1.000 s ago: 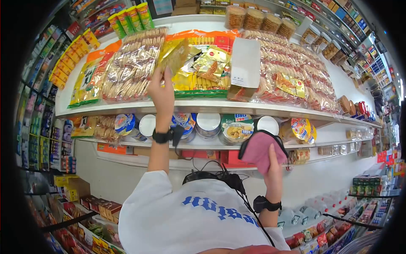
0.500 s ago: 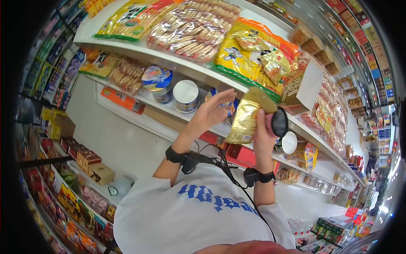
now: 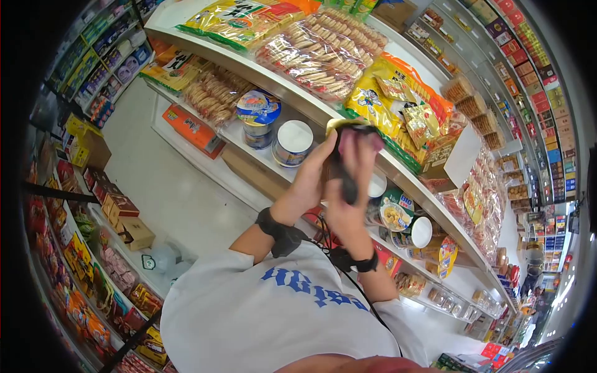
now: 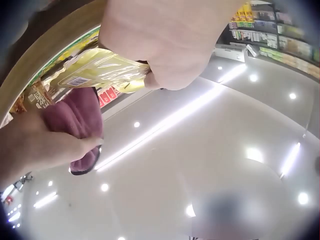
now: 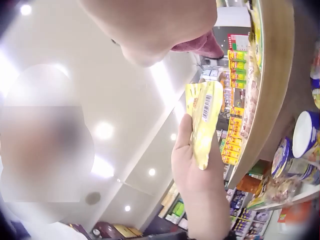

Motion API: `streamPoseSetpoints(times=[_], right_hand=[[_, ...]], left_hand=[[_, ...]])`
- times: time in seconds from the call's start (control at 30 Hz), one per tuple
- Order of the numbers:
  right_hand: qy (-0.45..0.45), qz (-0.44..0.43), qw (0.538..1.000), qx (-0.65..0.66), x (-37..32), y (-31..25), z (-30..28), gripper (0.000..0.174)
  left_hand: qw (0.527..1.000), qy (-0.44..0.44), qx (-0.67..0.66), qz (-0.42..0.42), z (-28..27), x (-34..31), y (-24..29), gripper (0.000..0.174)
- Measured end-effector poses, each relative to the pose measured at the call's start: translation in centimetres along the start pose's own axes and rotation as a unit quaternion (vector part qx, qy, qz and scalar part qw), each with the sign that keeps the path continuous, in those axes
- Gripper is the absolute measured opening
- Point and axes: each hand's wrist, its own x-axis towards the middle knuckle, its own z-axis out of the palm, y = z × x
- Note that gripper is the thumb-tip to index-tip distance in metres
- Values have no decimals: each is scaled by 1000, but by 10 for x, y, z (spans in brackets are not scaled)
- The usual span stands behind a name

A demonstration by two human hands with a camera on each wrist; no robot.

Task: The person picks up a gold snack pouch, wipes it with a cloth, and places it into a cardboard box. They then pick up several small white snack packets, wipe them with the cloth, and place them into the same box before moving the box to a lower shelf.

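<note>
In the head view my two hands meet in front of the shelf edge. My left hand [image 3: 313, 179] grips a small golden snack packet [image 3: 336, 124] from the left, and most of the packet is hidden behind the hands. My right hand [image 3: 348, 202] holds a pink cloth [image 3: 364, 139] with a black edge and presses it over the packet's front. The left wrist view shows the golden packet [image 4: 100, 72] pinched under my left hand [image 4: 170, 45], with the pink cloth [image 4: 75, 120] beside it. In the right wrist view the packet [image 5: 202, 120] stands upright in my left hand [image 5: 196, 185].
A white shelf [image 3: 249, 68] carries big bags of crackers [image 3: 323, 46] and yellow snack bags [image 3: 388, 102]. The shelf below holds round tubs [image 3: 292, 143] and cups [image 3: 258, 115]. Low racks of boxed goods [image 3: 118, 214] line the left side of the aisle floor [image 3: 161, 186].
My left hand came down from the top shelf with the golden packet. My right hand rose to meet it and now covers the packet with the pink cloth. The camera swung left.
</note>
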Motion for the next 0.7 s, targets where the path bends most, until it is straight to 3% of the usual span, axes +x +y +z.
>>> streamPoseSetpoints(times=[0.03,0.07,0.13,0.23,0.27,0.3,0.37,0.43,0.47,0.5,0.53,0.6,0.63,0.7], right_hand=[[1,-3,1000,16,-2,-3,7,56],[3,-7,999,31,-3,-2,12,59],[1,-2,998,58,7,17,8,58],[49,42,990,128,28,31,9,53],[53,68,988,128,34,30,7,53],[38,23,999,16,39,22,2,53],[-25,-39,999,20,30,12,-1,52],[-86,-34,995,32,10,-3,3,51],[-77,-16,996,44,5,-6,6,49],[-46,-10,996,76,2,5,12,48],[-15,-3,994,110,1,15,14,47],[69,101,970,209,5,21,17,41],[65,248,920,295,4,20,10,43],[80,364,852,368,1,25,1,49]], left_hand=[[993,33,105,41,7,-6,-4,55],[996,-24,63,55,16,-7,-3,56],[994,-35,91,40,14,-8,-1,61],[975,-73,180,106,12,-4,-20,64],[981,-60,151,110,14,-2,-21,64],[985,-48,123,115,24,-2,-15,65],[995,-14,32,93,39,2,8,68],[994,-42,-47,88,24,25,24,64],[993,-33,-51,98,19,30,30,62],[988,37,32,145,17,31,26,50],[991,-2,16,133,16,28,21,42],[985,47,-7,168,12,35,2,35],[985,48,25,163,10,32,0,32],[980,55,89,170,11,26,1,34]])
